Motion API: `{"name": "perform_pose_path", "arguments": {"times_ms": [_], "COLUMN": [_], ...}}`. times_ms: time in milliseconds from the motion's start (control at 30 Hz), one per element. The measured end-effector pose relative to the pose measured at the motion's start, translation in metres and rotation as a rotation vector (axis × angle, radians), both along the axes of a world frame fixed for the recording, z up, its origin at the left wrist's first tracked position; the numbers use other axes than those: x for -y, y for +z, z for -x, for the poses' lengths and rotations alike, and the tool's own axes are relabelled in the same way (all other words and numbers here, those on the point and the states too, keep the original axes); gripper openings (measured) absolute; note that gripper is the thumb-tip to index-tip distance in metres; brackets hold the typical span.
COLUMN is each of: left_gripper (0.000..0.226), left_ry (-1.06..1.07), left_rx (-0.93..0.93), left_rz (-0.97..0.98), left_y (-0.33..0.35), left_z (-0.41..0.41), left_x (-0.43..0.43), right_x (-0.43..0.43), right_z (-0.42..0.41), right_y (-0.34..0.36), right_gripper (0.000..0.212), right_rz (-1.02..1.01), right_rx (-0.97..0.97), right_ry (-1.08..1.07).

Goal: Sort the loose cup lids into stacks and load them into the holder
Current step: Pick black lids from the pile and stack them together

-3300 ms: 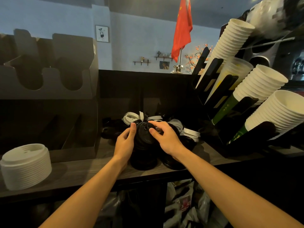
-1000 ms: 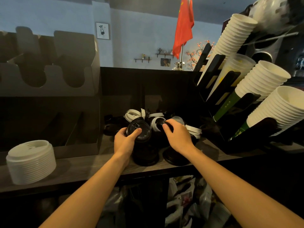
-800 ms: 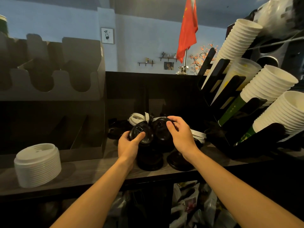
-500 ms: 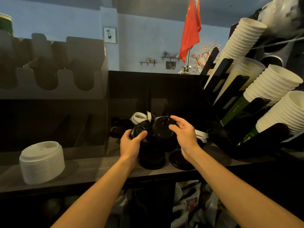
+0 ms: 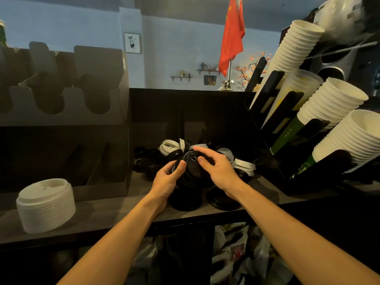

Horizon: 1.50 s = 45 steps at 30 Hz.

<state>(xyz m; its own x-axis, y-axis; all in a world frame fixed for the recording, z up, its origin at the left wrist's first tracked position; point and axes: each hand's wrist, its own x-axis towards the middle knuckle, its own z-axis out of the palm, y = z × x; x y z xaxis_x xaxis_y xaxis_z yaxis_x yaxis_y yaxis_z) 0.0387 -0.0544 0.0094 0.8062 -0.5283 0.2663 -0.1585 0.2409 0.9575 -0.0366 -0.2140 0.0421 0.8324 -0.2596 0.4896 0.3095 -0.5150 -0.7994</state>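
Note:
A pile of loose black and white lids (image 5: 170, 149) lies at the back of the dark shelf (image 5: 115, 210). My left hand (image 5: 167, 179) grips a short stack of black lids (image 5: 190, 170) from the left side. My right hand (image 5: 216, 169) holds the top black lid of that stack, thumb on its face and fingers over its far rim. Under my hands a black lid stack (image 5: 186, 199) stands on the shelf, and another (image 5: 222, 199) stands to its right. A tall stack of white lids (image 5: 46, 204) stands at the left. The dark lid holder (image 5: 61, 118) has empty slots.
A slanted rack (image 5: 287, 120) on the right holds several stacks of white paper cups (image 5: 349, 138). Bags (image 5: 232, 251) fill the space under the shelf. A red flag (image 5: 232, 36) stands beyond the counter's back wall.
My right hand brought a black lid from the pile onto the stack in my left hand. The two hands have come together over the standing stack.

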Motion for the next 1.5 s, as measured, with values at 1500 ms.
{"name": "perform_pose_path", "arguments": {"times_ms": [1500], "left_gripper": [0.034], "left_ry": [0.809], "left_rx": [0.409], "left_rz": [-0.454], "left_y": [-0.026], "left_z": [0.027], "left_x": [-0.183], "right_x": [-0.197], "right_z": [-0.023], "right_y": [-0.036], "right_gripper": [0.039], "right_rz": [-0.1], "right_rx": [-0.228], "right_ry": [-0.006]}}
